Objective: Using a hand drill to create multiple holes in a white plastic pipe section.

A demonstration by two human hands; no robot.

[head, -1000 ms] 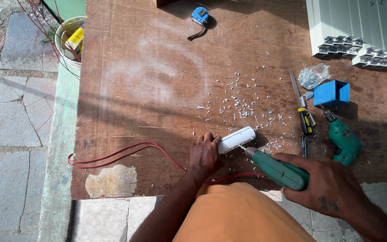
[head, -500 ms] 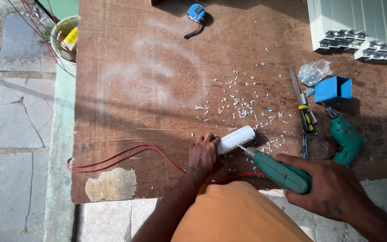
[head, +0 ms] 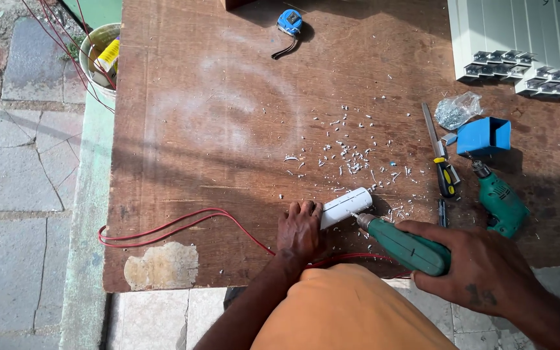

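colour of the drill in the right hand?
Green drill, gripped by the right hand; clearest in the head view.

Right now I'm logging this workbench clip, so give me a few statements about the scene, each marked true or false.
1. The right hand holds a green drill. True.
2. The left hand rests on a blue box. False: it presses on a white piece; the blue box sits apart, further right.
3. A second green drill lies on the board. True.
4. The tape measure is yellow. False: it is blue.
5. White shavings are scattered on the board. True.
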